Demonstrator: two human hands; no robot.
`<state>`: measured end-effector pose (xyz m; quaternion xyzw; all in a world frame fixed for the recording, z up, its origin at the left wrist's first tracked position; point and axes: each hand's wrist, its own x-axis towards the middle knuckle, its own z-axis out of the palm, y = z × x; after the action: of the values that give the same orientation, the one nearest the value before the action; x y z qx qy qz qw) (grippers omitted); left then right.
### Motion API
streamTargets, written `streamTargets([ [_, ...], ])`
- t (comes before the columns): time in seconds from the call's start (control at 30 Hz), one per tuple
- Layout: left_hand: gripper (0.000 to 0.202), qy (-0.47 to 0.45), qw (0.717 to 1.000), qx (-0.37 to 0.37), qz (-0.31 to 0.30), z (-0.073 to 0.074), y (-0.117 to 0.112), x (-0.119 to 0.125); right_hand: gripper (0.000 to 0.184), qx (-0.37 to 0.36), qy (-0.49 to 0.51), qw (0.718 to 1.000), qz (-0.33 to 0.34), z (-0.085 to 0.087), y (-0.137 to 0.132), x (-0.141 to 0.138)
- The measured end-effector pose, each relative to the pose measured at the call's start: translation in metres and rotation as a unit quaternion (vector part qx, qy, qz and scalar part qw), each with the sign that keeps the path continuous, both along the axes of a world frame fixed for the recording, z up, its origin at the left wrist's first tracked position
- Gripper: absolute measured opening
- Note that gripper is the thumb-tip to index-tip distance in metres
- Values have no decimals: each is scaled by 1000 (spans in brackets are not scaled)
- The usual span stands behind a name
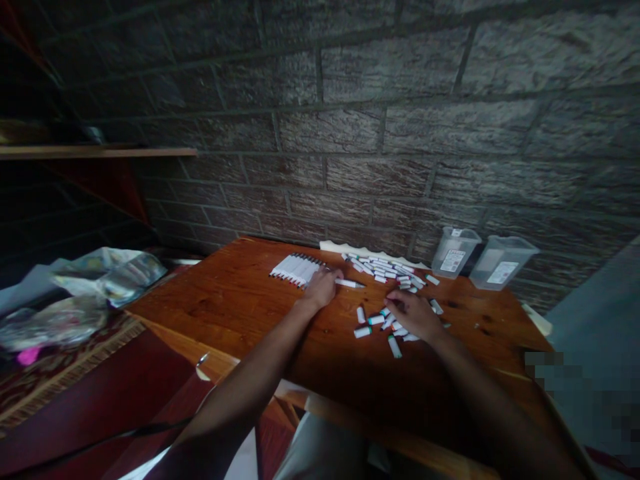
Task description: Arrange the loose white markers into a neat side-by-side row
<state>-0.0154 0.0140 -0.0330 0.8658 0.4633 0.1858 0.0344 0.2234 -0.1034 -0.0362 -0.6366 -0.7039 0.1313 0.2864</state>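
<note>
My left hand (321, 287) is closed round a white marker (350, 283), whose dark tip points right with no cap on it. Just left of that hand, a row of white markers (296, 269) lies side by side on the wooden table (215, 293). My right hand (415, 313) hovers over a scatter of loose white marker caps (363, 331), some with green ends. Its thumb and fingers are drawn together; whatever they pinch, if anything, is too small to tell. Behind it lies a heap of more white pieces (383, 268).
Two clear plastic containers (453, 253) with labels stand at the table's back right, by the brick wall (350, 133). A white wavy-edged strip (345, 248) lies along the back edge. Plastic bags (115, 267) lie off the table's left side, below a shelf (100, 153).
</note>
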Motion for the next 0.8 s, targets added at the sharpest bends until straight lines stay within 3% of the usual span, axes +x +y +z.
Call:
streamTargets([
  [0.17, 31, -36, 999, 3, -28, 1, -1, 1, 29, -11, 0, 1000, -4, 3, -1, -1],
  [0.4, 29, -28, 1000, -6, -9, 4, -8, 5, 28, -6, 11, 1000, 6, 3, -2, -2],
  [0.53, 21, -14, 999, -25, 16, 6, -11, 7, 27, -6, 7, 1000, 6, 1, -1, -1],
  [0.8, 24, -2, 996, -44, 81, 11, -7, 1, 29, -2, 4, 1000, 16, 2, -1, 0],
])
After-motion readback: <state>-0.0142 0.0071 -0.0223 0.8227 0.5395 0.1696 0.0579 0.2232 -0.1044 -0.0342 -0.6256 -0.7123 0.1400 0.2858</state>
